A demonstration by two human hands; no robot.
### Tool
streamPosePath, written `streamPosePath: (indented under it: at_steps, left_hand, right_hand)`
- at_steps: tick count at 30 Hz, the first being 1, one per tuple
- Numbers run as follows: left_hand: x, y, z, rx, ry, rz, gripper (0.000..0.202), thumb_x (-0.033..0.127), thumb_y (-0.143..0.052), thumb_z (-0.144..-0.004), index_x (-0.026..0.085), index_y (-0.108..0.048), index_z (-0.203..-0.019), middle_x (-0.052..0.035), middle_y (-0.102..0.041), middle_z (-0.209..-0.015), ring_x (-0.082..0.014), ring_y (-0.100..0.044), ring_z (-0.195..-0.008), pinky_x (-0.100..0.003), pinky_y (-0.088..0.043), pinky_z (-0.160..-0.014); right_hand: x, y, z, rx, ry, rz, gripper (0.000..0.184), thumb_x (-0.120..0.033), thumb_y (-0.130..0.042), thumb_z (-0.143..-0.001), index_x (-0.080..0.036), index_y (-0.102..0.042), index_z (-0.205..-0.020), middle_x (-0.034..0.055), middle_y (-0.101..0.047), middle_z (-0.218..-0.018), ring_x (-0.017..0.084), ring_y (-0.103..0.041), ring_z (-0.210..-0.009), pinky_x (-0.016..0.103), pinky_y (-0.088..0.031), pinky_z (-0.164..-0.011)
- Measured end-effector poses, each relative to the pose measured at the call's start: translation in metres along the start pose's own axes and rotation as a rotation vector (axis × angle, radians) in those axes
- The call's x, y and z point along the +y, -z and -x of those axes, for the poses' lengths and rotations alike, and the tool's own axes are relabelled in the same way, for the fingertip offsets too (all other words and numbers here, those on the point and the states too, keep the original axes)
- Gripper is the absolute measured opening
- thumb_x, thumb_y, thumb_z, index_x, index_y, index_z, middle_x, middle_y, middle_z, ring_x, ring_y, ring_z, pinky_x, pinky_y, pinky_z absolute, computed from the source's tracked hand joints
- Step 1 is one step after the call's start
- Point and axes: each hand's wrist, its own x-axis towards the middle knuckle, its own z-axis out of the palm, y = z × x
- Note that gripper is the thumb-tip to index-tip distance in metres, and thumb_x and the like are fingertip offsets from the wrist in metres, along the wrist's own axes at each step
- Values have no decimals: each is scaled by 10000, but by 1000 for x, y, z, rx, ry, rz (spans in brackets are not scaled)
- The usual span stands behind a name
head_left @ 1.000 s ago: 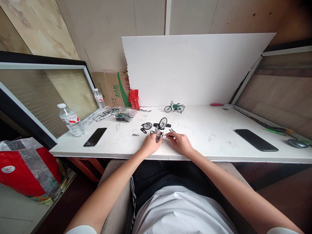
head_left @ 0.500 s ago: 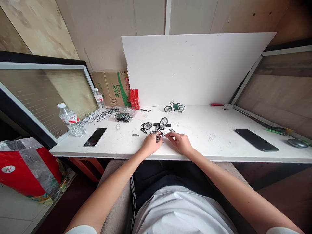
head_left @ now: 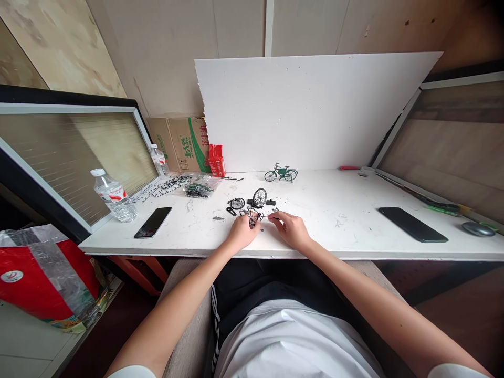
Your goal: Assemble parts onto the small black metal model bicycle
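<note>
My left hand (head_left: 241, 233) rests on the white table (head_left: 338, 231) near its front edge, fingers pinched on a small black model bicycle frame (head_left: 254, 214) with one wheel (head_left: 259, 197) raised behind it. My right hand (head_left: 290, 229) lies just to the right, fingers closed on a thin tool or part that points toward the frame; I cannot make out what it is. A loose wheel (head_left: 237, 203) and small black parts lie just beyond my left hand. A finished green model bicycle (head_left: 281, 172) stands farther back.
A black phone (head_left: 153, 222) and a water bottle (head_left: 114, 195) sit at the left, with bags of parts (head_left: 197, 186), a cardboard box (head_left: 181, 144) and a red carton (head_left: 217, 160) behind. Another phone (head_left: 412, 224) and a mouse (head_left: 478, 228) lie at the right. A white board (head_left: 307, 110) leans on the wall.
The bicycle frame has shifted slightly in my left hand and the raised wheel tilted a little left. My right hand edged closer to the frame. The view dropped slightly.
</note>
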Motion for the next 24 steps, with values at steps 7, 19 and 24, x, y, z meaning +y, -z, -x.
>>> streamPosePath:
  at_steps: [7, 19, 24]
  left_hand:
    - [-4, -3, -2, -4, -8, 8, 242, 252, -620, -952, 191, -742, -1153, -99, -797, -949, -244, -744, -892, -356, -583, -907]
    - [-1, -2, -1, -1, -5, -11, 255, 283, -615, -954, 194, -750, -1150, -96, -795, -949, -260, -742, -906, -364, -577, -899]
    - [4, 0, 0, -5, 3, -15, 187, 272, -622, -950, 190, -745, -1064, -87, -773, -892, -238, -718, -822, -339, -567, -827]
  right_hand:
    - [-1, 1, 0, -2, 12, -7, 199, -169, -561, -1017, -237, -738, -1079, 46, -827, -1058, 183, -758, -740, 277, -537, -695]
    - [0, 0, 0, 38, 72, -21, 197, -224, -547, -1049, -235, -742, -1075, 48, -829, -1022, 173, -737, -671, 280, -532, -642]
    - [-1, 2, 0, 31, 70, -23, 199, -240, -549, -1051, -240, -747, -1068, 43, -834, -1005, 183, -758, -685, 285, -543, -642]
